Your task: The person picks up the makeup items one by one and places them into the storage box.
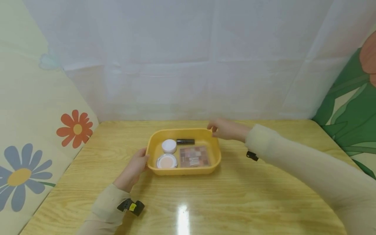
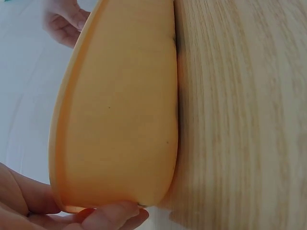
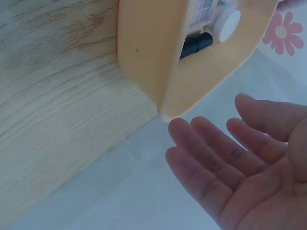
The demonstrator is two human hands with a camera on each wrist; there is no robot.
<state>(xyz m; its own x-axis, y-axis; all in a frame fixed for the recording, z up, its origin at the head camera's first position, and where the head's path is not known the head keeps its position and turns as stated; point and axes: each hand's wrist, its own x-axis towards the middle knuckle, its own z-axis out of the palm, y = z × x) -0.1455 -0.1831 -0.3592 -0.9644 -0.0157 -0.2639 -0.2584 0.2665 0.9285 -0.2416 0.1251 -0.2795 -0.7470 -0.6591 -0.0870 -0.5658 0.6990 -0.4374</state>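
Note:
A yellow plastic basket (image 1: 183,171) rests on the table, holding several makeup items. Inside lie a white round lidded jar (image 1: 169,146), a black tube (image 1: 185,141), an eyeshadow palette (image 1: 194,156) and a round compact (image 1: 166,162) with a beige centre. My left hand (image 1: 135,168) grips the basket's left end, its fingers curled against the outer wall in the left wrist view. At the far right corner is my right hand (image 1: 228,129). The right wrist view shows its fingers (image 3: 211,158) loosely spread beside the rim, with nothing held.
The wood-grain table (image 1: 235,202) reaches back to a white cloth (image 1: 191,65). Flower-printed panels (image 1: 32,107) stand on the left, with a leafy green print (image 1: 352,117) on the right. Both wrists wear black straps.

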